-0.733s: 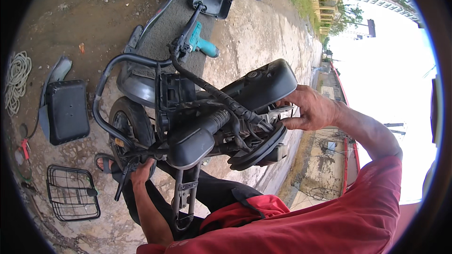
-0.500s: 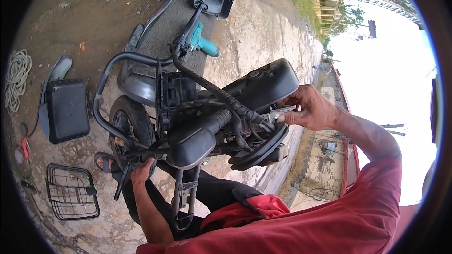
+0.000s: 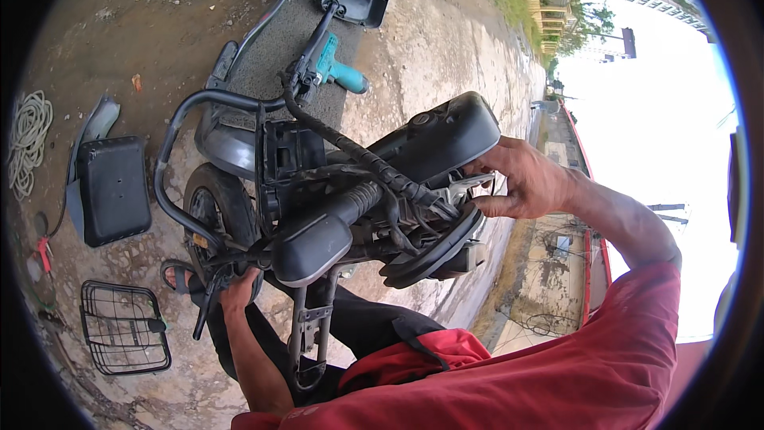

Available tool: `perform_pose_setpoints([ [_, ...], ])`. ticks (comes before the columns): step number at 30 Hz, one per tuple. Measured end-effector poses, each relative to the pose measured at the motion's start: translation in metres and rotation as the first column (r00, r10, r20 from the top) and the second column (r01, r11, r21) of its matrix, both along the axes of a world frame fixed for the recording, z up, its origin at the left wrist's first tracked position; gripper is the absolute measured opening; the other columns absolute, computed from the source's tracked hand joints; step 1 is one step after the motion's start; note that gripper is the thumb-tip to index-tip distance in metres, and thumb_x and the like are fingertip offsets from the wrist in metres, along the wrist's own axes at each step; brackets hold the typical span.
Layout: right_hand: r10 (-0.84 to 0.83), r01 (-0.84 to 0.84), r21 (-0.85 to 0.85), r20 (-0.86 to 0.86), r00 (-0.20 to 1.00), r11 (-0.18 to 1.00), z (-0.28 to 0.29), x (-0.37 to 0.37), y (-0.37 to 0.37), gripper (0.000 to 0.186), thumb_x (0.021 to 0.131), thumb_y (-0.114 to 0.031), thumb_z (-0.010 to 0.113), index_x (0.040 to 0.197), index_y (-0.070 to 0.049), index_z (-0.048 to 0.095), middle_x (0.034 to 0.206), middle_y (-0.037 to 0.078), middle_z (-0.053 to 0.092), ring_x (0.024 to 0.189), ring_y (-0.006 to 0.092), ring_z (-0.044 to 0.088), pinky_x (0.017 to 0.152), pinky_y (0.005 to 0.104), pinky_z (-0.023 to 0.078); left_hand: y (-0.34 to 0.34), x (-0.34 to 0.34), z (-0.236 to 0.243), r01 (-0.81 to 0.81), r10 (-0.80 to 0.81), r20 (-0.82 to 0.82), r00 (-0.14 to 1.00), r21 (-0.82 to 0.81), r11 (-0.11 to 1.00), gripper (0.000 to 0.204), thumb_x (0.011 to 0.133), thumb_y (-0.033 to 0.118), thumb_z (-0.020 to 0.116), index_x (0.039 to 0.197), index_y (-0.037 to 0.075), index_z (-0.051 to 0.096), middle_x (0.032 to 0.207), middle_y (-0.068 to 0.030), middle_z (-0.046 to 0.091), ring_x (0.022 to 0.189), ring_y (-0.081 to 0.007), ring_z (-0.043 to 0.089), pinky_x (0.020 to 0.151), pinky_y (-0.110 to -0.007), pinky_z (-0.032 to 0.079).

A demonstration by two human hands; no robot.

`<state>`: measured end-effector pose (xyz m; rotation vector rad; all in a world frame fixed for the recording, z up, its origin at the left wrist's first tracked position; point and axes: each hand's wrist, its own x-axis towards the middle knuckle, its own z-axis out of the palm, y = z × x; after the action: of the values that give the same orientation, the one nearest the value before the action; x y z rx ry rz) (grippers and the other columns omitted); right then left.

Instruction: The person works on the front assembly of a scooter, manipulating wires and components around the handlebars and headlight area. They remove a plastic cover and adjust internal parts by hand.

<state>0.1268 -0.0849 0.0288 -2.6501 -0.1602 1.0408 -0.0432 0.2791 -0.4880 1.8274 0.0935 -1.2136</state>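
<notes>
A partly stripped, dark two-wheeler point(image 3: 263, 151) stands before me, its wires and inner parts bare. My right hand point(image 3: 529, 179) is at its far right end. Thumb and bent fingers sit either side of a pale metal piece point(image 3: 469, 185), between a rounded black cover point(image 3: 458, 127) and a round black rim point(image 3: 434, 255); the fingertips are partly hidden. Low on the left, my left hand point(image 3: 237, 288) is closed round a dark bar point(image 3: 211, 306) beside the wheel point(image 3: 208, 207). A second rounded cover point(image 3: 312, 248) lies between my hands.
A teal power drill point(image 3: 342, 68) rests on a grey footboard point(image 3: 278, 52) behind. On the ground at left are a coiled rope point(image 3: 30, 143), a black panel point(image 3: 115, 189), a wire basket point(image 3: 125, 328) and a red-handled tool point(image 3: 44, 253). A wall point(image 3: 541, 271) runs at right.
The vehicle's upper part has shifted slightly left. My right thumb and fingers have spread a little wider around the pale metal piece. My left hand keeps its place.
</notes>
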Motion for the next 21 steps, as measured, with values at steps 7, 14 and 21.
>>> perform_pose_setpoints([
  [7, -0.618, 0.592, -0.177, -0.229, 0.752, 0.786, 0.0, -0.001, 0.012, 0.04, 0.092, -0.037, 0.08, 0.095, 0.001, 0.066, 0.074, 0.005, 0.064, 0.067, 0.0121, 0.061, 0.06, 0.0296, 0.051, 0.0, 0.022, 0.029, 0.136, -0.108, -0.229, 0.968, 0.11, 0.985, 0.082, 0.088, 0.066, 0.065, 0.145, 0.007, 0.058, 0.149, -0.0153, 0.057, 0.141, -0.0354, 0.049, 0.117, -0.045, 0.035],
  [14, -0.635, 0.623, -0.138, -0.246, 0.732, 0.77, -0.003, -0.007, 0.008, 0.041, 0.09, -0.036, 0.082, 0.099, 0.001, 0.065, 0.076, 0.005, 0.062, 0.071, 0.0137, 0.064, 0.061, 0.0301, 0.051, -0.001, 0.017, 0.018, 0.12, -0.105, -0.194, 0.975, 0.068, 0.99, 0.074, 0.089, 0.059, 0.068, 0.141, 0.007, 0.061, 0.146, -0.0137, 0.06, 0.139, -0.0337, 0.052, 0.117, -0.043, 0.036],
  [21, 0.016, -0.016, -0.016, -0.041, 0.999, 1.0, 0.002, 0.003, 0.0, 0.046, 0.083, -0.024, 0.086, 0.113, 0.001, 0.062, 0.094, 0.013, 0.062, 0.085, 0.0237, 0.07, 0.067, 0.0355, 0.06, -0.003, 0.016, 0.023, -0.002, 0.004, -0.155, 0.988, 0.013, 1.0, 0.07, 0.086, 0.048, 0.077, 0.14, 0.005, 0.061, 0.145, -0.0135, 0.061, 0.137, -0.0327, 0.054, 0.116, -0.043, 0.037],
])
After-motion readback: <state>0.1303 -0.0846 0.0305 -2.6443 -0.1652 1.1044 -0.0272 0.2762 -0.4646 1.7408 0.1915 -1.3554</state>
